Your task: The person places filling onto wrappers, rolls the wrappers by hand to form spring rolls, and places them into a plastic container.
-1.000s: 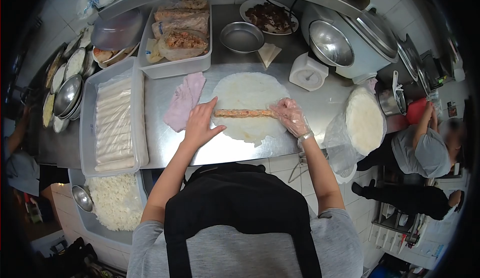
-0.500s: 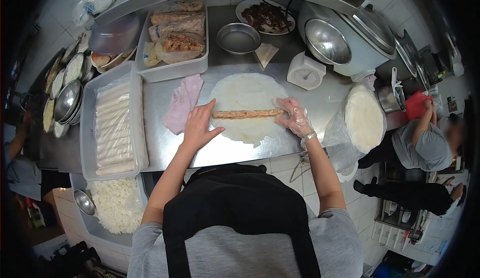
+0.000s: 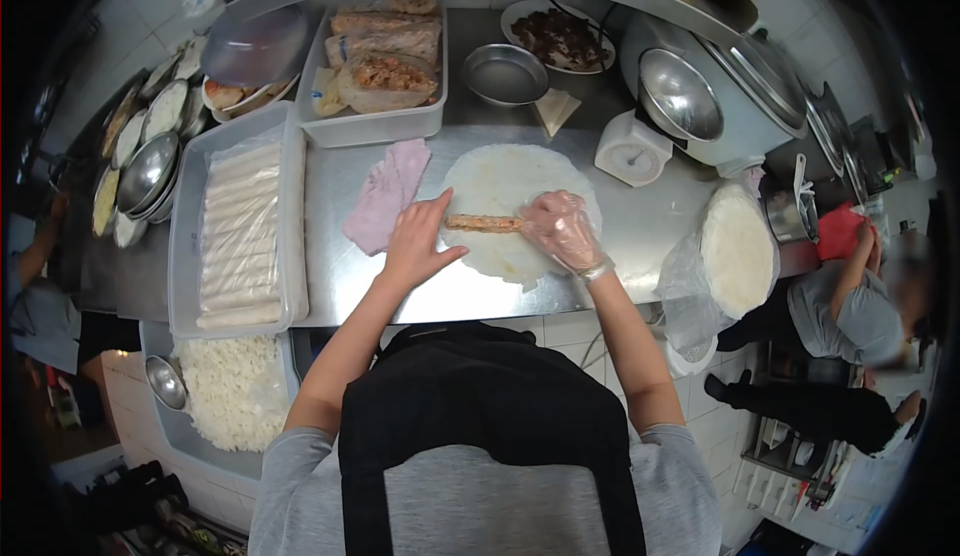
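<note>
A thin round spring roll wrapper lies flat on the steel counter. Across it runs a narrow strip of orange-brown filling. My left hand is bare and open, thumb and fingers apart, at the wrapper's left edge by the strip's left end. My right hand, in a clear plastic glove, has its fingers curled over the right part of the filling and hides that part. Left of the wrapper, a pink cloth lies beyond my left hand.
A plastic box of rolled wrappers stands left, a tub of bagged filling behind it. A metal bowl, a scale and a plate of dark food stand at the back. Stacked wrappers lie right. Other people stand at both sides.
My right hand has moved left from the strip's right end, onto the filling, its fingers now curled over it. My left hand stays at the left end. The whole view has shifted slightly.
</note>
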The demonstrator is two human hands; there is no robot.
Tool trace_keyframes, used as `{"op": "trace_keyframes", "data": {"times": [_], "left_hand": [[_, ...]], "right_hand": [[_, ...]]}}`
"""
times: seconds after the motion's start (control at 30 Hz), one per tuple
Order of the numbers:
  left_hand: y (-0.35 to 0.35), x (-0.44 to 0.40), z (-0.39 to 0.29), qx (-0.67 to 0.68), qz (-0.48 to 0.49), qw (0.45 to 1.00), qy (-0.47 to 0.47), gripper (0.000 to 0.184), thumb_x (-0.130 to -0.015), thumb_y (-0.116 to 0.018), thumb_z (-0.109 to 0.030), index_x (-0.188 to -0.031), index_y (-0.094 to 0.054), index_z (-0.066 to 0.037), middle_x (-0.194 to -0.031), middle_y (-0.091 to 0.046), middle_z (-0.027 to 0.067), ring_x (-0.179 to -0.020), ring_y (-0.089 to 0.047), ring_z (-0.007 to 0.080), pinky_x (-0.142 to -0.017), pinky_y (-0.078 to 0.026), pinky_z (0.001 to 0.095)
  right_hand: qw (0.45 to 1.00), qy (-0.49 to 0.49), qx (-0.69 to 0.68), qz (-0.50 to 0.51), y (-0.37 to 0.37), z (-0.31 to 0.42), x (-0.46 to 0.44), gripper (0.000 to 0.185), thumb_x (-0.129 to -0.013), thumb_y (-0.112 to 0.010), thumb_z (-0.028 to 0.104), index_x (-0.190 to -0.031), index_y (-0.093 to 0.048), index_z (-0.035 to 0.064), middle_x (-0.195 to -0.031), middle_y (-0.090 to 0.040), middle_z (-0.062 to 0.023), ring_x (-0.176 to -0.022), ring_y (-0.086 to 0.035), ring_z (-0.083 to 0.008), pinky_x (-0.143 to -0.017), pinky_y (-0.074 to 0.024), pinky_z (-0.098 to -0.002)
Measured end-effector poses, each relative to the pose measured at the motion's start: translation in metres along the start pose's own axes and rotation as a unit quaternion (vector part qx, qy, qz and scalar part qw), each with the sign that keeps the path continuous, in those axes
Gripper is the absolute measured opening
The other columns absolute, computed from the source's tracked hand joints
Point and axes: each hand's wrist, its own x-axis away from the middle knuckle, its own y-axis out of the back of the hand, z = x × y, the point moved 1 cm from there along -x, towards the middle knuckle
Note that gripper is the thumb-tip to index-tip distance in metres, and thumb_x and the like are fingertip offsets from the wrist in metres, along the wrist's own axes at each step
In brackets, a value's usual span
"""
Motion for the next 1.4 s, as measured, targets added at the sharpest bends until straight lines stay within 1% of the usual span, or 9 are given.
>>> {"op": "trace_keyframes", "data": {"times": [0.13,0.37,0.43,0.77,0.87,0.93,1.07,1.13,1.4], "left_hand": [[0.0,0.0,0.002,0.014,-0.01,1.0,-0.012,0.092,-0.065,-0.081,-0.031,-0.141,-0.036,-0.005,-0.12,-0.054,0.0144,-0.113,-0.048,0.0303,-0.096,-0.036,0.0407],[0.0,0.002,0.006,0.016,-0.012,1.0,-0.001,0.091,-0.066,-0.08,-0.033,-0.141,-0.035,-0.005,-0.119,-0.054,0.0141,-0.113,-0.048,0.0301,-0.095,-0.036,0.0406],[0.0,0.002,0.007,0.018,-0.012,1.0,-0.013,0.092,-0.067,-0.079,-0.035,-0.141,-0.034,-0.005,-0.119,-0.054,0.0144,-0.113,-0.048,0.0301,-0.095,-0.036,0.0406],[-0.004,0.002,0.01,0.035,-0.021,0.999,-0.014,0.096,-0.064,-0.08,-0.035,-0.142,-0.034,-0.004,-0.119,-0.054,0.0152,-0.112,-0.048,0.0315,-0.095,-0.036,0.0416],[-0.004,0.003,0.01,0.039,-0.019,0.999,-0.009,0.097,-0.063,-0.08,-0.035,-0.142,-0.033,-0.005,-0.118,-0.054,0.0162,-0.113,-0.048,0.0318,-0.095,-0.036,0.0415],[-0.002,0.003,0.008,0.031,-0.041,0.999,-0.003,0.098,-0.063,-0.081,-0.035,-0.143,-0.032,-0.004,-0.118,-0.054,0.0165,-0.113,-0.048,0.0321,-0.096,-0.036,0.0415],[-0.004,0.003,0.008,0.024,-0.027,0.999,-0.007,0.098,-0.064,-0.081,-0.035,-0.142,-0.032,-0.002,-0.117,-0.054,0.0158,-0.113,-0.048,0.031,-0.095,-0.037,0.0408],[-0.006,0.002,0.009,0.02,-0.034,0.999,0.008,0.1,-0.062,-0.082,-0.034,-0.142,-0.032,-0.002,-0.117,-0.054,0.016,-0.113,-0.048,0.0312,-0.096,-0.038,0.0411],[-0.004,0.0,0.005,0.021,-0.017,1.0,0.014,0.104,-0.061,-0.083,-0.033,-0.144,-0.029,-0.003,-0.12,-0.053,0.0158,-0.114,-0.047,0.0316,-0.097,-0.037,0.0417]], "right_hand": [[0.999,-0.012,-0.001,0.052,-0.016,0.008,-0.013,0.026,-0.075,-0.071,0.023,-0.099,-0.07,0.0127,-0.091,-0.061,-0.0024,-0.088,-0.057,-0.0216,-0.084,-0.0424,-0.0409],[0.994,0.051,-0.015,0.095,-0.024,0.025,-0.037,0.028,-0.077,-0.069,0.019,-0.104,-0.069,0.0099,-0.092,-0.062,-0.0058,-0.085,-0.059,-0.0246,-0.079,-0.0459,-0.0385],[0.992,0.042,-0.092,0.082,-0.02,0.029,-0.043,0.029,-0.077,-0.07,0.019,-0.104,-0.068,0.0076,-0.091,-0.061,-0.0089,-0.087,-0.059,-0.0267,-0.077,-0.0474,-0.0389],[0.992,0.045,-0.085,0.083,-0.039,0.05,-0.057,0.028,-0.076,-0.069,0.014,-0.102,-0.067,0.0054,-0.091,-0.06,-0.0095,-0.086,-0.06,-0.0281,-0.075,-0.0483,-0.0399],[0.994,0.071,-0.056,0.062,-0.053,0.049,-0.056,0.03,-0.075,-0.069,0.015,-0.104,-0.066,0.0067,-0.092,-0.06,-0.0091,-0.088,-0.06,-0.0277,-0.077,-0.048,-0.0399],[0.99,0.059,-0.065,0.111,-0.053,0.047,-0.059,0.035,-0.075,-0.069,0.019,-0.107,-0.065,0.0058,-0.092,-0.06,-0.0088,-0.089,-0.06,-0.0276,-0.078,-0.0472,-0.04],[0.994,0.055,-0.053,0.077,-0.057,0.063,-0.065,0.039,-0.073,-0.07,0.022,-0.108,-0.063,0.0056,-0.089,-0.059,-0.0087,-0.087,-0.059,-0.0272,-0.078,-0.0465,-0.0405],[0.997,0.046,-0.042,0.05,-0.065,0.067,-0.064,0.039,-0.071,-0.071,0.017,-0.107,-0.063,0.0036,-0.091,-0.058,-0.0092,-0.088,-0.058,-0.0282,-0.079,-0.045,-0.0411],[0.999,-0.009,0.053,0.0,-0.037,0.04,-0.028,0.024,-0.066,-0.071,0.02,-0.085,-0.06,0.011,-0.089,-0.056,-0.005,-0.088,-0.058,-0.0233,-0.077,-0.0414,-0.0427]]}}
